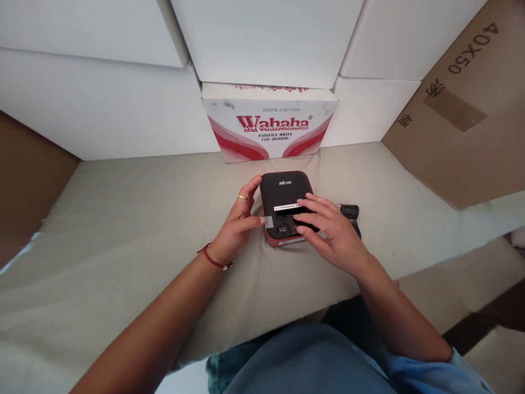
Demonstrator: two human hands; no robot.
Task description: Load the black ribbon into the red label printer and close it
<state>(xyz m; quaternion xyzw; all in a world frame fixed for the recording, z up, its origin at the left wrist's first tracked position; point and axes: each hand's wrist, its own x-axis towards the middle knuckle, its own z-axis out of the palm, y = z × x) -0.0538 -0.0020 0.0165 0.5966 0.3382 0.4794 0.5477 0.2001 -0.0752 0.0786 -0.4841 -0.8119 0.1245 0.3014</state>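
A flat black device (285, 192) with rounded corners and a red rim lies on the cloth-covered surface, with white lettering on top. Across it runs a narrow white label strip (286, 207), and below that is a recess with a small dark part (290, 224). My left hand (240, 219) holds the device's left side, thumb at a grey patch on the front left and fingers along the edge. My right hand (328, 227) rests over the right side, fingers spread, their tips at the strip and the dark part. Whether they pinch it is hard to see.
A Wahaha water carton (273, 128) stands right behind the device. White boxes (266, 44) are stacked along the back. Brown cardboard boxes flank both sides, the right one (463, 153) printed 40X50. A shiny black object (351, 212) lies partly hidden behind my right hand.
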